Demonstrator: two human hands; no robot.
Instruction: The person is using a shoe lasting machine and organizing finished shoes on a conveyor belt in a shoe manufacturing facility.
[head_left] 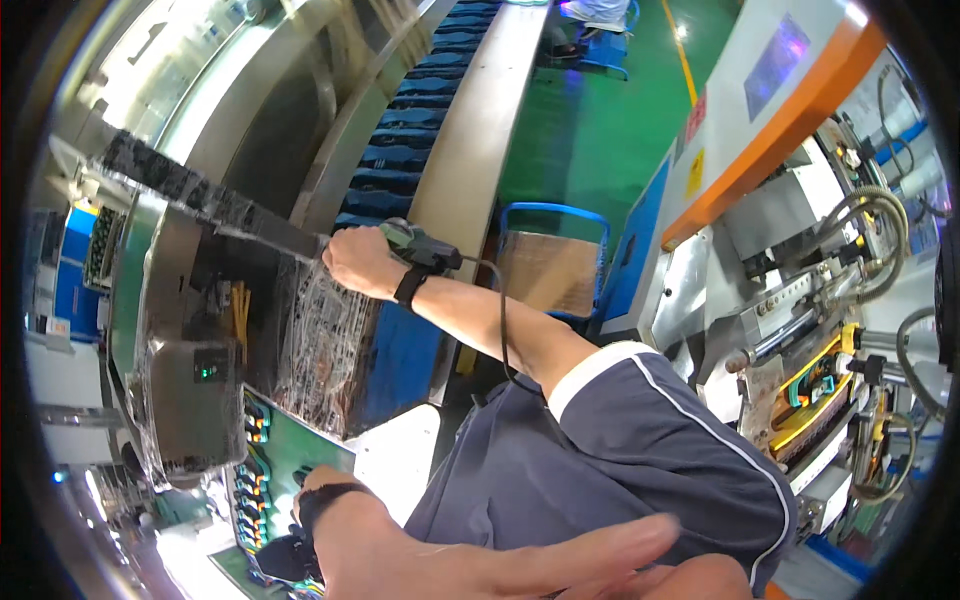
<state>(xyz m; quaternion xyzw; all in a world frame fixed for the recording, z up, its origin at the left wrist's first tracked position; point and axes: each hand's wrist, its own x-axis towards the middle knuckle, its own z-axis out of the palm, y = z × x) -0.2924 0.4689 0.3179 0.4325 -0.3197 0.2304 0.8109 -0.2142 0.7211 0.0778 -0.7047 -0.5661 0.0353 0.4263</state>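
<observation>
My right hand reaches to the end of a film-wrapped metal bar. Its fingers are bent round that end, with the fingertips hidden. A dark wrist strap holds a small device with a black cable running back along the arm. Below the hand stands a box-shaped machine part, covered in wrinkled clear film. Very close and large at the bottom, my left hand has its fingers stretched to the right, nothing in them. A black strap circles its wrist.
A conveyor with rows of dark blue holders runs away at the top. Green-and-orange parts lie at lower left, beside a film-wrapped control box. A blue-railed cart stands beyond my right arm. Machinery with hoses fills the right.
</observation>
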